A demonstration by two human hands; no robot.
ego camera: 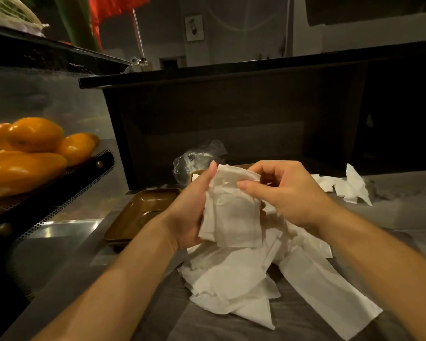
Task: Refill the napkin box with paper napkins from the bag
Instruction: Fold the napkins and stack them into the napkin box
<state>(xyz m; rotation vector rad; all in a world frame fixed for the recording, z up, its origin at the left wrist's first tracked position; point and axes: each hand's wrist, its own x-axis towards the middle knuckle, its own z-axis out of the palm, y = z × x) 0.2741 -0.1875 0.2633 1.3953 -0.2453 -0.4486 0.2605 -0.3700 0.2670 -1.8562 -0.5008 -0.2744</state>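
Left hand point(190, 210) grips a stack point(231, 212) of white paper napkins at frame centre, thumb up along the stack's left edge, fingers curled behind. Napkins thin, soft, slightly crumpled, roughly rectangular, edges not aligned. Right hand point(280, 190) pinches the stack's upper right corner w/ thumb and curled fingers.

Below the hands a loose pile point(256, 279) of the same white napkins lies on the bench point(158, 303), lower centre to lower right; flat folded sheets overlapping at odd angles, some long strips, some w/ pointed corners. A few more napkins point(349, 185) lie mid right, crinkled, apart from the main pile.

Box point(199, 174): only a brown rim and pale inside show behind the hands, just above centre; mostly hidden, fill level can't tell. Clear crinkly plastic bag point(197, 156) just behind it, glossy, collapsed.

Brown tray point(135, 212) left of centre, rectangular w/ rounded corners, smooth, shallow, round dent inside; left wrist overlaps its right edge.

Bench surface grey, faint wood-like grain. Dark boxy cabinet point(231, 114) fills the upper middle, matte. Far left: smooth glossy orange fruits point(35, 148) piled on a black perforated metal rack point(84, 178).
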